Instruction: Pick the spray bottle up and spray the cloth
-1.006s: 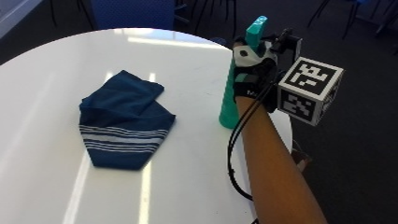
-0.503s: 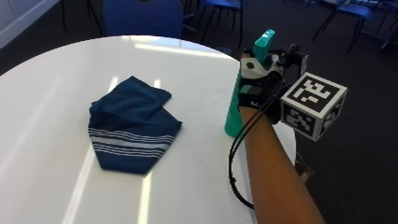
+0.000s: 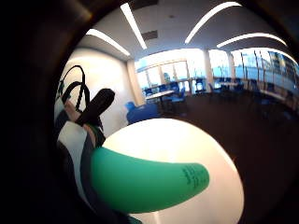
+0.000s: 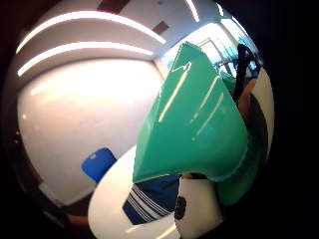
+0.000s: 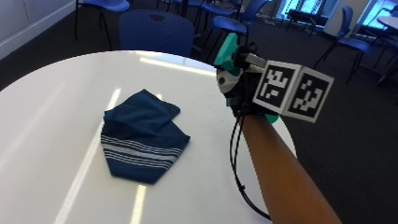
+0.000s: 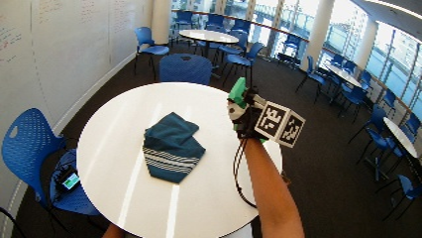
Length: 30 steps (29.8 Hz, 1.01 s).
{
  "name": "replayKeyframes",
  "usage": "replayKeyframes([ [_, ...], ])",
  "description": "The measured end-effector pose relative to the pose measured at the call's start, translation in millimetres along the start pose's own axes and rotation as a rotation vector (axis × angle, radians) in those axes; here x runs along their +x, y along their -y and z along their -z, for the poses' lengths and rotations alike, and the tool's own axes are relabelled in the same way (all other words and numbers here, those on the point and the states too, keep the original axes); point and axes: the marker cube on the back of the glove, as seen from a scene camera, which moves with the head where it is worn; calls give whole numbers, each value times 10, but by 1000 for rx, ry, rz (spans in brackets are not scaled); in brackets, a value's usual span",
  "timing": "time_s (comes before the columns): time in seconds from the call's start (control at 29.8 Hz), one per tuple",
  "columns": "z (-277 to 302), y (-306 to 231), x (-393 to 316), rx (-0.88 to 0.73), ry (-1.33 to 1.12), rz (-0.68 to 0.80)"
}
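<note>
Green spray bottle (image 5: pixel 229 52) held off the round table (image 5: pixel 56 93).
It is gripped by the gloved right hand (image 5: pixel 239 88) above the table's right edge; the folded blue striped cloth (image 5: pixel 143 135) lies mid-table, well apart.

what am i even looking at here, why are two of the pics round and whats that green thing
No robot here: a person works at a round white table with a gloved right hand. Two pictures come from cameras beside and above the table; they show the arm, the hand and the things. The two round pictures come from tiny wide-angle cameras on the palm, one by the thumb, one by the little finger, looking out at what the hand is near.

The green thing is a spray bottle, which the hand grips; in the round views it looms large because it sits right against the palm. On the table lies a crumpled dark blue cloth with white stripes. Blue chairs stand around.
</note>
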Motion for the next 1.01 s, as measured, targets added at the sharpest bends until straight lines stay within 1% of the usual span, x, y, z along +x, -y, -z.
replayKeyframes([
  [0.34,-125,210,-511,60,-354,626],
  [0.47,-250,125,-715,48,-482,876],
  [0.6,-398,-27,-945,60,-540,1101],
  [0.84,-573,-418,-1139,41,-628,1384],
  [1.01,-688,-711,-1178,13,-645,1486],
])
